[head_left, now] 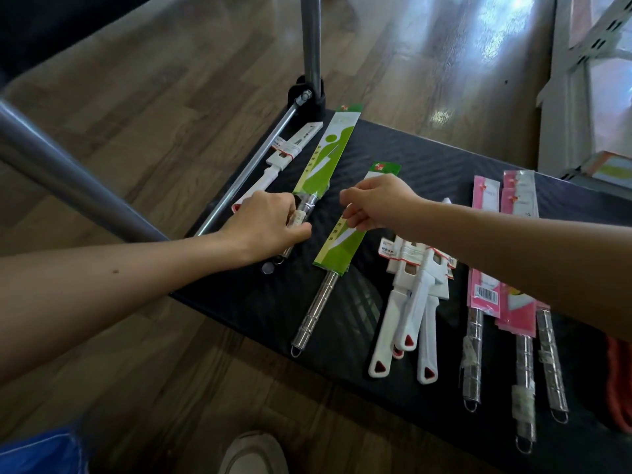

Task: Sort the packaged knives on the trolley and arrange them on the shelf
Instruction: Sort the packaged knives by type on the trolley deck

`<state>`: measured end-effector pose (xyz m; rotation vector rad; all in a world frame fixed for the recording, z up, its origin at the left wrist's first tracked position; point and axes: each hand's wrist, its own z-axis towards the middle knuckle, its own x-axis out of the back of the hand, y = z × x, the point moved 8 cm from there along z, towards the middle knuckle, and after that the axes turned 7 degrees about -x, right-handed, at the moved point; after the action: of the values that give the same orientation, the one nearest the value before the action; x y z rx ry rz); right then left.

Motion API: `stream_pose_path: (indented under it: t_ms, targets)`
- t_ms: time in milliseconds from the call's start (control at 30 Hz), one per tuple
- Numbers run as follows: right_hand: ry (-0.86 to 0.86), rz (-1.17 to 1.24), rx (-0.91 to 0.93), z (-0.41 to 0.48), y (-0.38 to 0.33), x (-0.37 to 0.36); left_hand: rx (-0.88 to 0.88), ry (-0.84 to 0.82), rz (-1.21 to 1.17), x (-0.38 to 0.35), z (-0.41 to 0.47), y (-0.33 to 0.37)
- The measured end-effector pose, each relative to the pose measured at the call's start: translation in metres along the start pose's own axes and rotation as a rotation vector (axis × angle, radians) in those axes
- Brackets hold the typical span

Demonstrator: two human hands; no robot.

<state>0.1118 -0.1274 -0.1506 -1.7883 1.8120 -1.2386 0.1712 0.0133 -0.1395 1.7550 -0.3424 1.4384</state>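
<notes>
Perhaps Chinese print, green packaged knife (325,155)

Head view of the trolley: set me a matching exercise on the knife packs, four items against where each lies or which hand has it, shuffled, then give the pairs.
Things
1. longer green-sleeved knife
2. shorter green-sleeved knife
3. grouped white-handled knives
4. pink-sleeved knives

States
A. rightmost knife group, no hand on them
B. left hand grips its steel handle
C. right hand pinches its sleeve
D. lie overlapping between the green and pink packs

Pairs: 1-B, 2-C, 3-D, 4-A
</notes>
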Motion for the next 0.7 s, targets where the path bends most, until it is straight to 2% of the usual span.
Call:
stream_pose_path:
  t_ms: [267,700]
  targets:
    - [0.011,-0.064,-0.038,-0.003,0.016,0.01,-0.007,-0.054,-0.086,-0.005,-0.015,0.013]
    - [0.033,-0.1,-0.049,-0.004,0.027,0.018,-0.045,-0.238,-0.033,-0.029,-0.051,0.024]
